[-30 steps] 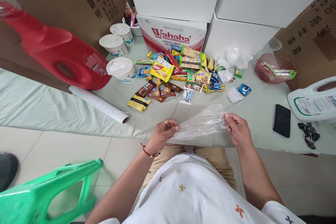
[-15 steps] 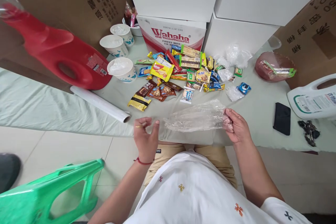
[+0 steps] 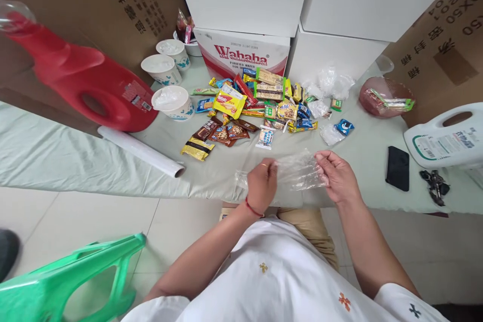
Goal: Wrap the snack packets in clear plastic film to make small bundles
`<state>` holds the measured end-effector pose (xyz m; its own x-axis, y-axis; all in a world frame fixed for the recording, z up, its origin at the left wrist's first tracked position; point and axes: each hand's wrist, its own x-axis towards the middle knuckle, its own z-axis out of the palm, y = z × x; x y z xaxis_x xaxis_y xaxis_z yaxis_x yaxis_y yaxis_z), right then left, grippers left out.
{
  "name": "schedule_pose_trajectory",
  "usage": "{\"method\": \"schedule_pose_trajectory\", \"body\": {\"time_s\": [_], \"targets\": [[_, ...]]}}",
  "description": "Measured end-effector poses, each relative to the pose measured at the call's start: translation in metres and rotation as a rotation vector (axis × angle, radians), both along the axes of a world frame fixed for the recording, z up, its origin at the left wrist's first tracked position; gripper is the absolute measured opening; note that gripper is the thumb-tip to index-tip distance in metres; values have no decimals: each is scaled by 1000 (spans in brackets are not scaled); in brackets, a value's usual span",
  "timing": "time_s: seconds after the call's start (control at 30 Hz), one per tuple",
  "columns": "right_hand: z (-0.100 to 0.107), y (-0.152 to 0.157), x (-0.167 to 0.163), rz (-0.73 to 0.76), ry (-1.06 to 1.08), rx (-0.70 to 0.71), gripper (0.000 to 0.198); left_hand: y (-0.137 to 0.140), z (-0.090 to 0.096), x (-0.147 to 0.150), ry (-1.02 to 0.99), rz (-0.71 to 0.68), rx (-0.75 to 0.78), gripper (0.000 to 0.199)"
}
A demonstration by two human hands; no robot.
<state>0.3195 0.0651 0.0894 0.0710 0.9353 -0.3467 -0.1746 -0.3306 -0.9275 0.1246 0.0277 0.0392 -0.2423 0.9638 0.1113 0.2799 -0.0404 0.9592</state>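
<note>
Film (image 3: 296, 172), clear plastic, creased, was held between two hands over the near edge of the cloth-covered table (image 3: 215, 181); contact with the table could not be judged. Clock positions were read from the film, 12 being the far side. Left hand (image 3: 261, 182), at 9: fingers curled in, thumb closed against them, gripping the film, a loose end showing beyond. Right hand (image 3: 339, 177), at 3: thumb and fingertips pinched on the film, other fingers loosely bent. Wrapped snacks (image 3: 231, 102) lay heaped at 11, before a Wahaha carton (image 3: 243, 55). Crumpled plastic (image 3: 334, 83) lay at 1; a reddish bowl (image 3: 396, 88) stood at 2. Phone (image 3: 397, 168) and keys (image 3: 434, 187) lay at 3, white roll (image 3: 141, 151) at 9. Paper cups (image 3: 176, 112) and red jug (image 3: 101, 85) stood at 10.
</note>
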Motion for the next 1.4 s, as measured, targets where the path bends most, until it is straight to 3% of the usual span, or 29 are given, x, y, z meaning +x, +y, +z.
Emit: {"method": "schedule_pose_trajectory", "body": {"time_s": [0.13, 0.23, 0.37, 0.43, 0.53, 0.67, 0.83, 0.9, 0.97, 1.03, 1.13, 1.17, 1.23, 1.33, 1.4], "targets": [[-15, 2, 14, -46, 81, 53, 61, 11, -6, -13, -69, 213, -49, 16], [-34, -18, -6, -58, 141, 13, 74, 13, -9, -6, -153, 285, -55, 18], [-51, -42, -50, -47, 97, 32, 56, 10, -11, 8, -320, 273, -68, 23], [-53, -39, -59, -118, 79, 62, 43, 10, -10, 5, -415, 268, -76, 27], [-52, -24, -49, -229, 55, 34, 46, 14, -7, -17, -530, 281, -77, 33], [-52, -3, -15, -148, -94, -27, 53, 16, -11, -55, -610, 198, -143, 34], [-55, 8, 7, 60, -186, -102, 57, 11, -21, -97, -392, 137, -405, 30], [-58, 9, 7, 93, -201, -97, 57, 8, -17, -111, -311, 230, -385, 28], [-62, 9, 4, 102, -216, -82, 55, 3, -5, -116, -136, 321, -217, 27], [-66, 9, 0, 123, -231, -77, 53, -2, 8, -110, 149, 201, 44, 29], [-70, 12, -4, 172, -253, -87, 50, -10, 16, -91, 574, -374, 292, 51], [-70, 15, -3, 182, -262, -93, 49, -13, 14, -86, 691, -542, 292, 51], [-69, 22, 3, 194, -285, -108, 49, -21, 5, -83, 888, -749, 223, 31], [-68, 31, 21, 242, -323, -124, 50, -44, -8, -97, 947, -896, 154, 22], [-69, 34, 31, 308, -335, -127, 50, -61, -3, -109, 868, -917, 169, 20]]}}
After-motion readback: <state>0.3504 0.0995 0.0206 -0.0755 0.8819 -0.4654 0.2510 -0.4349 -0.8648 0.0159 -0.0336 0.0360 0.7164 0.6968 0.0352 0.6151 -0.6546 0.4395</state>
